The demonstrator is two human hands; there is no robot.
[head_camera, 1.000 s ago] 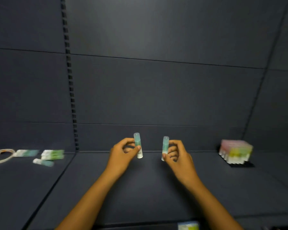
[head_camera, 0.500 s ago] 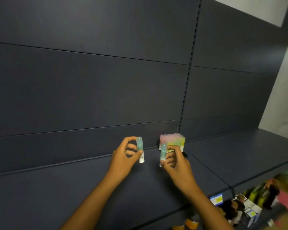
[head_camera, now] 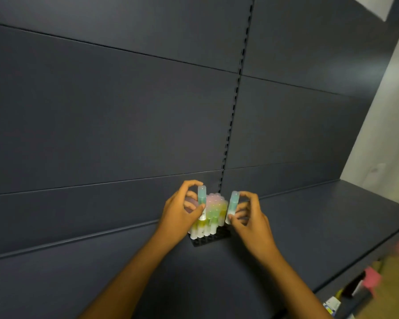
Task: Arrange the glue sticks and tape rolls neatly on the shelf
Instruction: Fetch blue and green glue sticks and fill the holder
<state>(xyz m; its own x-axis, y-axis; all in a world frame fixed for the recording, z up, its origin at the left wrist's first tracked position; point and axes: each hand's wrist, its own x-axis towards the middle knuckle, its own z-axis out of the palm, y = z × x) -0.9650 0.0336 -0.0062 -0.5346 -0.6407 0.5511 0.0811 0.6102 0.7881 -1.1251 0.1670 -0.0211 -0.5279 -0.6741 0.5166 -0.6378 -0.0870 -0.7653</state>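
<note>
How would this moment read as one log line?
left hand: holds glue stick | right hand: holds second glue stick | both above tray cluster

Matt dark-painted metal shelf (head_camera: pixel 309 226); translucent, smooth plastic glue sticks (head_camera: pixel 213 212) on black plastic tray (head_camera: pixel 213 240).

Dim in here; the dark slate metal shelf (head_camera: pixel 309 226) soaks up most light, with a faint sheen on the back panels at upper right. Soft blur throughout (worst at the lower-right corner), and wide-angle bending tilts the lines.
</note>
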